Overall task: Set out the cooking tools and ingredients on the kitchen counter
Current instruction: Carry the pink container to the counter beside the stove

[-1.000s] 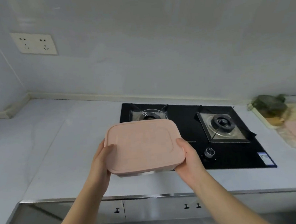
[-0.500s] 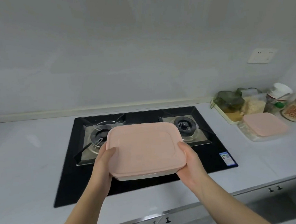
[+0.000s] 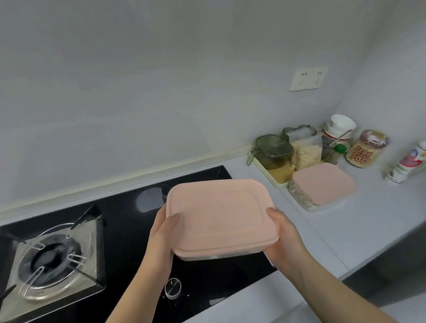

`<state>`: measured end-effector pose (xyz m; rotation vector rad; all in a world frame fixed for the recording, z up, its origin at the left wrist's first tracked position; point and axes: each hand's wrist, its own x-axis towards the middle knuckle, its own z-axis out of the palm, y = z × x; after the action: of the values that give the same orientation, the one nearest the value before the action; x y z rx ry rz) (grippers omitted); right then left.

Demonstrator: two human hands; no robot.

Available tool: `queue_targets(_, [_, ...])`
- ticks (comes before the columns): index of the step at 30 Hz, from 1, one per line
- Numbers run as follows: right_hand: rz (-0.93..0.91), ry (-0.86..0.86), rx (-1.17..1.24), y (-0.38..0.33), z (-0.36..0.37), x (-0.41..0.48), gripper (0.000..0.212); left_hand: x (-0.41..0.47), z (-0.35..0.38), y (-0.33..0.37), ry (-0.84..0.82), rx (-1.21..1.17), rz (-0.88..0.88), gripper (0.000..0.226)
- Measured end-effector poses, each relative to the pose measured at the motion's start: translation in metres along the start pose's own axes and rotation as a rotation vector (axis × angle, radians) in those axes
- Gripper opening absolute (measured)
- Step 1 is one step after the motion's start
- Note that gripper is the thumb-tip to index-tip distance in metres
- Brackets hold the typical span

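Right now you hold a pink-lidded container in the air over the right part of the black gas hob, one hand on each short side. Your left hand clasps the side nearer the burner, thumb lying on the lid's edge and fingers out of sight beneath. Your right hand grips the opposite side the same way, thumb on the lid's corner, the rest of the fingers hidden under the base. The container sits level between your palms, its clear lower wall just showing below the lid.

On the hob below your left wrist stands a round control knob. The burner with its wire pan support lies well to the left of the container.

To the right of the hob, on the pale counter, a second pink-lidded container rests flat. Just behind it stands a cream tray holding a green-lidded jar and a clear tub of pale pieces. Further right of the hob stand a brown-labelled jar and a white bottle, which leans. A wall socket is fixed to the wall above them.
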<state>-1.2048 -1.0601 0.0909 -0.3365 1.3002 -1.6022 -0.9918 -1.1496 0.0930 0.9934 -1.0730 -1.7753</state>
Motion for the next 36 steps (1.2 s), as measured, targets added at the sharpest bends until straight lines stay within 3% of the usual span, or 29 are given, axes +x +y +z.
queue_targets(5, [0.015, 0.064, 0.044, -0.030, -0.045, 0.019, 0.036, 0.020, 0.058, -0.019, -0.018, 0.038, -0.035, 0.033])
queue_targets(10, [0.025, 0.146, 0.038, -0.058, -0.100, 0.057, 0.036, 0.039, 0.122, -0.049, 0.009, 0.030, -0.025, 0.056])
queue_targets(14, [0.015, 0.110, 0.030, -0.090, -0.147, 0.086, 0.036, 0.057, 0.180, -0.077, 0.053, 0.027, 0.007, 0.043])
queue_targets(19, [0.031, 0.054, -0.063, -0.145, -0.207, 0.127, 0.026, 0.081, 0.260, -0.100, 0.082, 0.021, -0.019, 0.060])
queue_targets(24, [-0.011, 0.068, -0.135, -0.184, -0.260, 0.178, 0.028, 0.113, 0.332, -0.126, 0.125, 0.038, -0.020, 0.061])
queue_targets(26, [-0.031, 0.079, -0.149, -0.195, -0.280, 0.197, 0.031, 0.124, 0.356, -0.134, 0.121, 0.067, -0.007, 0.052])
queue_targets(29, [-0.025, 0.138, -0.176, -0.208, -0.305, 0.221, 0.029, 0.140, 0.387, -0.144, 0.144, 0.113, -0.001, 0.041])
queue_targets(36, [-0.023, 0.228, -0.220, -0.212, -0.339, 0.255, 0.023, 0.168, 0.422, -0.165, 0.197, 0.268, -0.072, 0.047])
